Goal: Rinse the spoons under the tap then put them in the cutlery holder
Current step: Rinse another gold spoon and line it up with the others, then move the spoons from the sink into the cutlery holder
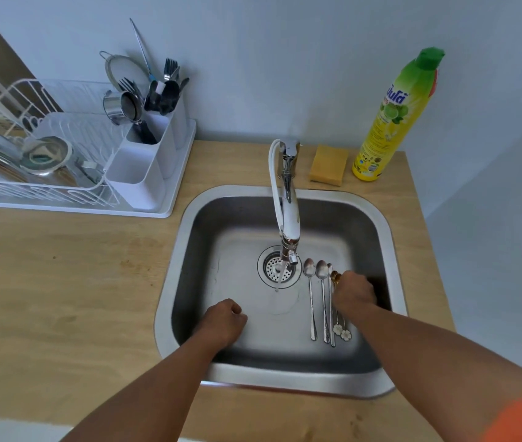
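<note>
The spoons (pixel 320 298) lie side by side on the sink (pixel 285 381) floor, bowls pointing away from the person, just left of the right hand (pixel 353 293). That hand is curled down over the rightmost ones, where a gold-toned bowl shows at its knuckles; whether its fingers have closed on a handle I cannot tell. The left hand (pixel 223 317) rests in a loose fist on the sink floor, holding nothing. Between the hands, a thin stream runs from the tap (pixel 288 215) onto the drain (pixel 277 266). This looks like the pickup before rinsing. Next, a spoon must be lifted, carried left into the stream, then to the cutlery holder (pixel 145 161), far beyond the left hand.
</note>
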Motion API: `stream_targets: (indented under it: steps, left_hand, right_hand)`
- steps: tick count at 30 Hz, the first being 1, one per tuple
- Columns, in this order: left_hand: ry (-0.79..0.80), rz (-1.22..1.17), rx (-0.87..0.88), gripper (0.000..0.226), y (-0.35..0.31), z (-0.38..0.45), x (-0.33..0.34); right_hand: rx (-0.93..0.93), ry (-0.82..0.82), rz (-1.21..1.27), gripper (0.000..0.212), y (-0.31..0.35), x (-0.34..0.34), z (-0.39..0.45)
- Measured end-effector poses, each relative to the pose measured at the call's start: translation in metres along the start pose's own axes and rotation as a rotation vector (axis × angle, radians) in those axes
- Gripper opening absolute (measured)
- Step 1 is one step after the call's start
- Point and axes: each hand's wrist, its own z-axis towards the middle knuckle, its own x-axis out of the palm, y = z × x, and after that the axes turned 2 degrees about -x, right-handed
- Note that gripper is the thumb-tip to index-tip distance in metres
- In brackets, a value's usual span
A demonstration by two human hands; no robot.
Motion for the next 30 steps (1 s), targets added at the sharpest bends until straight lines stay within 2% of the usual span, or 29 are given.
stream_targets:
  steps: [9,13,23,26,30]
  left_hand:
    - [0.006,0.107,0.027,0.017,-0.004,-0.002,-0.004]
    - [-0.049,0.132,0.113,0.022,-0.022,0.008,-0.029]
    - [-0.396,0.232,0.388,0.029,-0.162,0.032,-0.174]
    - [-0.471,0.235,0.457,0.022,-0.202,0.037,-0.191]
    - [-0.517,0.271,0.599,0.034,-0.244,0.036,-0.19]
  right_hand:
    - [-0.032,0.002,-0.05,0.028,-0.003,0.007,-0.007]
    - [-0.057,-0.014,-0.017,0.025,-0.008,0.013,-0.012]
    - [-0.077,-0.054,0.065,0.022,-0.012,0.016,-0.018]
    - [-0.073,-0.07,0.094,0.023,-0.009,0.016,-0.018]
    - [-0.104,-0.062,0.135,0.029,-0.003,0.016,-0.023]
